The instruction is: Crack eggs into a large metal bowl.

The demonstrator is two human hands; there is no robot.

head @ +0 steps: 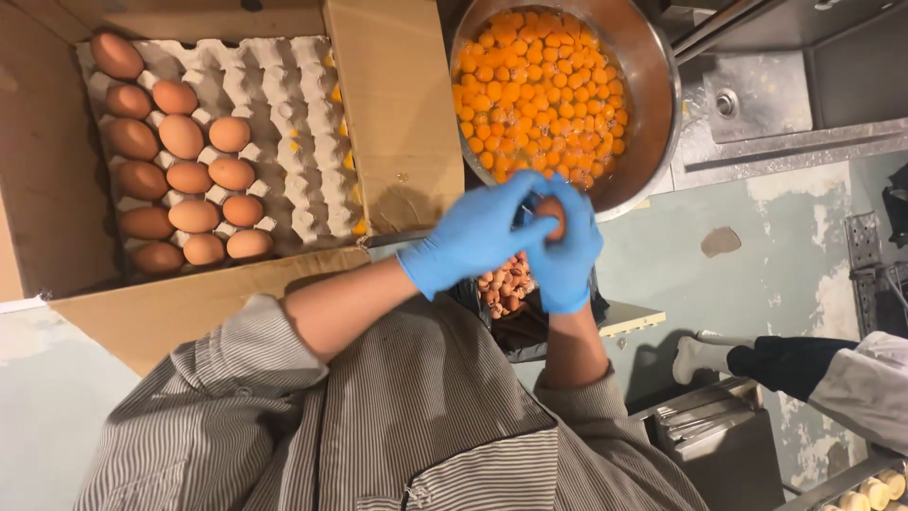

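A brown egg (552, 217) is held between my two hands, both in blue gloves. My left hand (473, 237) reaches in from the left and its fingers wrap the egg's near side. My right hand (566, 257) grips the egg from the right and below. The hands are at the near rim of a large steel bowl (659, 104) filled with many orange egg yolks (539, 90). Below the hands, broken eggshells (506, 284) lie in a black bag.
At the left, an open cardboard box (402, 114) holds a grey pulp egg tray (284, 123) with several brown eggs (180, 137) on its left side. A steel counter with a sink (757, 95) is at the upper right. Another person's leg (785, 362) is at the right.
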